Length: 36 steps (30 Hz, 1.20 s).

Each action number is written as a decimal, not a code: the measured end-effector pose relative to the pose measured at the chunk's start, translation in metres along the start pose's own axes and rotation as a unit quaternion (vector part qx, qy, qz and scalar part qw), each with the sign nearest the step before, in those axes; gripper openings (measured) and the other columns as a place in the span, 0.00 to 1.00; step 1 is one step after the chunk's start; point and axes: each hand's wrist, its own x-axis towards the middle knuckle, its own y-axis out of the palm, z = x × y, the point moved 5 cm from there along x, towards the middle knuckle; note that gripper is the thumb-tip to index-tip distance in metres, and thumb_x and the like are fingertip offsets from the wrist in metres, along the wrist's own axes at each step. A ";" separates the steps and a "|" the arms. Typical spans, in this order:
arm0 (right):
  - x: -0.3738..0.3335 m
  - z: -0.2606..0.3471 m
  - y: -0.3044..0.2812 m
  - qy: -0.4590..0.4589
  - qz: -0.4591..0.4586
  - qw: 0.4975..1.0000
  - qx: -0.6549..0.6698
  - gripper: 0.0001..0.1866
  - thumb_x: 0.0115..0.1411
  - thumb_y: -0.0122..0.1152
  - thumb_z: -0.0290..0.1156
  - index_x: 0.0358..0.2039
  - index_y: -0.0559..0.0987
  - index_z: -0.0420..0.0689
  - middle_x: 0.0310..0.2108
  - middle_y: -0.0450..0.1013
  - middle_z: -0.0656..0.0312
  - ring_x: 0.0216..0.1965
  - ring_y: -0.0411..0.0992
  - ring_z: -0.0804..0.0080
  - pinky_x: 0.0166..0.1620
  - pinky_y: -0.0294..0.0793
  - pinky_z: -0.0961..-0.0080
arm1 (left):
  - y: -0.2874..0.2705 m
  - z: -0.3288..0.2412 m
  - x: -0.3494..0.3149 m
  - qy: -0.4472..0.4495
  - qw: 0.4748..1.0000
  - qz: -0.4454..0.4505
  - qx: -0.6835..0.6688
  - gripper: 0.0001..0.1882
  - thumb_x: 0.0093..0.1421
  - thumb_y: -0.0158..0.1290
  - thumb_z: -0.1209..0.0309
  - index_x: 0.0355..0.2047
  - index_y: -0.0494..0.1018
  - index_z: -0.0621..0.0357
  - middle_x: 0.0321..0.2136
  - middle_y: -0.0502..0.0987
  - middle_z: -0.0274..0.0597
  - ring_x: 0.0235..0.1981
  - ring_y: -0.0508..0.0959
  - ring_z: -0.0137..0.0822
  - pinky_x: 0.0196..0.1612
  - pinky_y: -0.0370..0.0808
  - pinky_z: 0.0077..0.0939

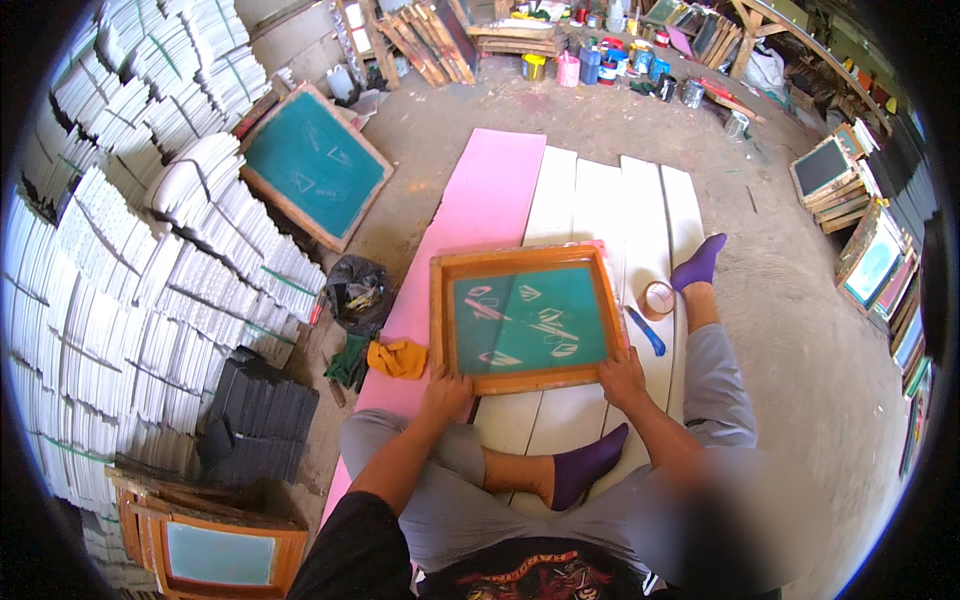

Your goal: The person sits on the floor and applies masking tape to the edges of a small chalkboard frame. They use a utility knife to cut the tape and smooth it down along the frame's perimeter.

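A wooden screen-printing frame with teal mesh and pale stencil shapes is in front of me, over the white planks and the pink sheet. My left hand is closed on its near left corner. At the near right corner my right hand grips it too. Just right of the frame lies a blue-handled tool, perhaps a cutter. A roll of brown tape is beyond it, beside my purple-socked foot. A yellow cloth lies left of the frame, close to my left hand.
Tall stacks of white sheets fill the left side. A larger teal screen leans there, with a black plastic bag below it. Paint containers stand at the back. More framed screens lean along the right.
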 end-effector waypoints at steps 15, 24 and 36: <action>0.004 0.020 0.049 0.487 -0.151 0.575 0.639 0.42 0.56 0.70 0.34 0.65 0.57 0.39 0.46 0.72 0.45 0.41 0.77 0.57 0.37 0.80 0.67 | -0.057 -0.003 0.005 0.148 0.987 0.051 -0.029 0.25 0.50 0.66 0.53 0.43 0.80 0.56 0.42 0.80 0.47 0.56 0.75 0.47 0.69 0.56 0.62; 0.064 -0.009 0.074 0.401 -0.172 0.670 0.600 0.46 0.57 0.70 0.34 0.70 0.56 0.37 0.46 0.74 0.48 0.33 0.79 0.64 0.31 0.81 0.72 | -0.023 -0.027 0.005 0.143 0.990 0.020 -0.007 0.26 0.53 0.64 0.50 0.42 0.80 0.58 0.43 0.81 0.48 0.56 0.75 0.47 0.70 0.56 0.59; 0.056 0.009 0.022 0.289 -0.104 0.768 0.562 0.43 0.54 0.75 0.45 0.66 0.68 0.40 0.37 0.79 0.49 0.42 0.78 0.65 0.41 0.78 0.69 | -0.021 -0.071 0.053 0.103 0.984 -0.018 -0.141 0.37 0.46 0.67 0.40 0.47 0.79 0.57 0.46 0.81 0.45 0.55 0.75 0.48 0.67 0.60 0.56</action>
